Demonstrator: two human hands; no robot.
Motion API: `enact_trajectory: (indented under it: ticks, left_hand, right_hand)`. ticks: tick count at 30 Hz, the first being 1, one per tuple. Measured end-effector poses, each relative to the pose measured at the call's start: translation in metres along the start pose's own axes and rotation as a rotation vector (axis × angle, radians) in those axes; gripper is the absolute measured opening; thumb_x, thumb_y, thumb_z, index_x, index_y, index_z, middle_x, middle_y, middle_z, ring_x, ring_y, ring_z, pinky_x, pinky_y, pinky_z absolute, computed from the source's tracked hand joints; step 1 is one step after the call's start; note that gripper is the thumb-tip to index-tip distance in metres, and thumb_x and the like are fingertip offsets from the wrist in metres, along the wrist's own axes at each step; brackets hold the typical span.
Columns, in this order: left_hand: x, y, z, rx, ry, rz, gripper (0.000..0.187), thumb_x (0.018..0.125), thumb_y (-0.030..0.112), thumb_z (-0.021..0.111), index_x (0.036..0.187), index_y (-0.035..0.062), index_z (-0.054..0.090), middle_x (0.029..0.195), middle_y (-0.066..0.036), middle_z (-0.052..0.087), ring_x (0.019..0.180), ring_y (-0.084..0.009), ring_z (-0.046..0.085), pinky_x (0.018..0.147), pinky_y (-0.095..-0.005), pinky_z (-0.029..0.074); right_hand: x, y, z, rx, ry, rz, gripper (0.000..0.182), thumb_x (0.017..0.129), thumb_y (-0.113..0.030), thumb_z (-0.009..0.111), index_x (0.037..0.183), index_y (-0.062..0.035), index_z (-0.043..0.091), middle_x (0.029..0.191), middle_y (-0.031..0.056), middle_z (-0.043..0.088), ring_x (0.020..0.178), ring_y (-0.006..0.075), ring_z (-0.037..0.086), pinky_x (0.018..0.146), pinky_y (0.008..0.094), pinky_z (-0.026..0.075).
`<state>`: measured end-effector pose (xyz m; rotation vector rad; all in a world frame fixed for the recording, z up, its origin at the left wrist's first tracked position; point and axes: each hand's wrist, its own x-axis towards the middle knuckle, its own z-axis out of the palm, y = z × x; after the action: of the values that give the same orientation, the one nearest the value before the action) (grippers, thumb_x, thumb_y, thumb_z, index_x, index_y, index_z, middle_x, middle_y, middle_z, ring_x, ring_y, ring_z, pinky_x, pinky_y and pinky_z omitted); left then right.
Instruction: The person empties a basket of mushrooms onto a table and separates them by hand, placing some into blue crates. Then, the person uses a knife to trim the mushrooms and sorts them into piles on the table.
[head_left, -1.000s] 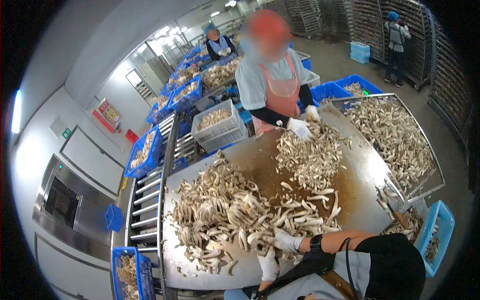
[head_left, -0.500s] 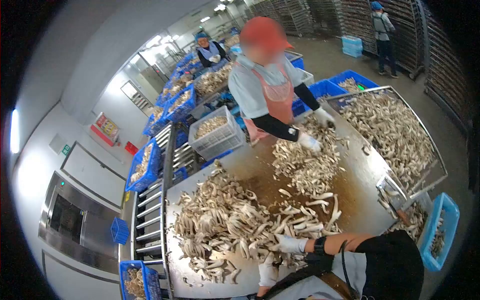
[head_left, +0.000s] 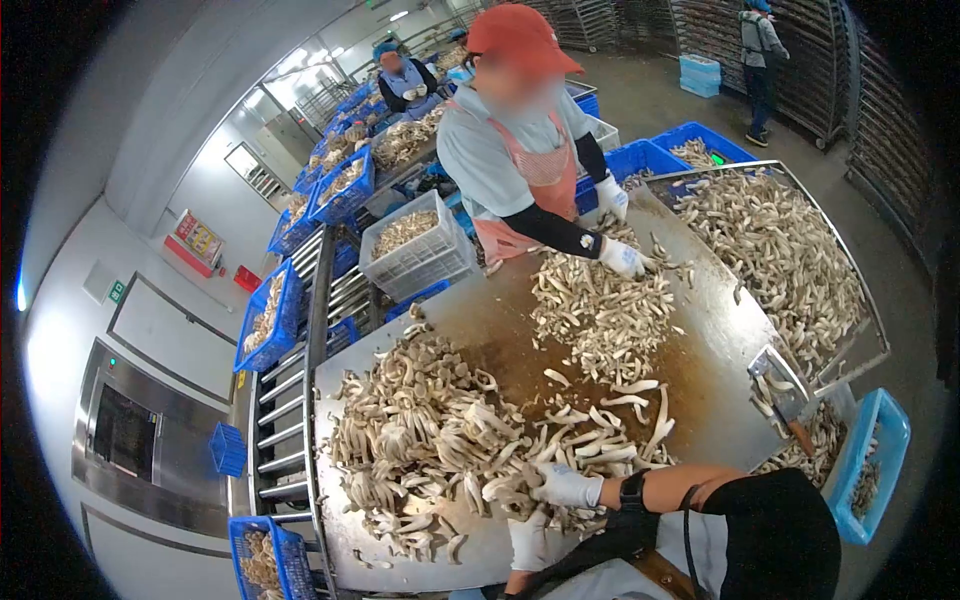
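My right hand (head_left: 568, 486), in a white glove with a dark watch at the wrist, reaches in from the right, its fingers closed around a clump of pale mushrooms (head_left: 513, 490). Just below it is my left hand (head_left: 528, 541), also gloved, with bent fingers close together at the near edge of the same pile. What lies inside its grip is hidden. A large heap of brown-capped mushrooms (head_left: 415, 420) spreads left of both hands on the metal table (head_left: 720, 420). Loose long stems (head_left: 610, 450) lie above my right hand.
Across the table a person in a red cap (head_left: 530, 150) has gloved hands at another mushroom pile (head_left: 605, 310). A heaped metal tray (head_left: 775, 265) stands at the right, near a light-blue basket (head_left: 870, 465). A roller conveyor (head_left: 282, 430) with blue crates (head_left: 272, 315) runs along the left.
The view has shifted slightly, so the table sits further left. My right hand has moved a little left with the mushroom clump. The co-worker's hands have moved over their pile.
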<state>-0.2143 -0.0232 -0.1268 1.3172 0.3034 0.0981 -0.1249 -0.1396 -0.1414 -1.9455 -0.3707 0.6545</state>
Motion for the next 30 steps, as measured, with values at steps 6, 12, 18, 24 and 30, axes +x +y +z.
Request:
enact_trajectory:
  ticks: [6, 12, 18, 24, 30]
  left_hand:
    - [0.005, -0.009, -0.04, 0.063, -0.053, -0.221, 0.033, 0.092, 0.012, 0.059, 0.121, -0.0028, 0.059, 0.112, -0.007, 0.066, 0.097, -0.0166, 0.064, 0.085, -0.0293, 0.052]
    - [0.01, 0.025, -0.044, -0.383, -0.117, -0.412, 0.033, 0.093, 0.015, 0.058, 0.122, -0.0013, 0.059, 0.108, -0.011, 0.066, 0.095, -0.0197, 0.064, 0.086, -0.0324, 0.052]
    - [0.029, 0.003, -0.067, -0.377, -0.045, -0.341, 0.034, 0.1, 0.035, 0.052, 0.114, 0.0051, 0.06, 0.101, -0.004, 0.066, 0.089, -0.0153, 0.064, 0.076, -0.0305, 0.055]
    - [0.028, -0.01, -0.043, 0.255, -0.171, -0.01, 0.037, 0.098, 0.031, 0.052, 0.123, 0.0043, 0.054, 0.114, -0.009, 0.062, 0.102, -0.0257, 0.061, 0.092, -0.0394, 0.049]
    - [0.018, -0.006, -0.032, -0.548, 0.211, -0.372, 0.031, 0.09, 0.013, 0.058, 0.119, 0.0041, 0.054, 0.109, -0.006, 0.062, 0.095, -0.0187, 0.062, 0.086, -0.0341, 0.052]
  right_hand:
    - [0.021, 0.013, -0.005, 0.064, -0.312, -0.311, 0.076, 0.085, -0.031, 0.069, 0.145, -0.0004, 0.034, 0.129, 0.0245, 0.057, 0.111, 0.0299, 0.059, 0.093, 0.0366, 0.048]
    - [0.026, 0.007, -0.019, 0.157, -0.332, -0.223, 0.072, 0.08, -0.027, 0.071, 0.138, 0.0027, 0.041, 0.111, 0.0225, 0.063, 0.098, 0.0287, 0.063, 0.082, 0.0375, 0.052]
    - [0.012, -0.044, -0.042, 0.215, -0.377, 0.044, 0.065, 0.083, -0.011, 0.064, 0.141, -0.0025, 0.035, 0.101, 0.0116, 0.06, 0.079, 0.0172, 0.061, 0.053, 0.0303, 0.051]
    - [0.031, -0.001, -0.01, 0.142, -0.213, -0.22, 0.089, 0.087, -0.045, 0.069, 0.15, -0.0037, 0.021, 0.126, 0.023, 0.055, 0.101, 0.0288, 0.061, 0.085, 0.0367, 0.051]
    - [0.026, -0.02, -0.026, 0.109, -0.237, -0.082, 0.05, 0.09, -0.028, 0.066, 0.128, 0.0003, 0.05, 0.101, 0.0186, 0.065, 0.089, 0.0195, 0.059, 0.077, 0.0348, 0.05]
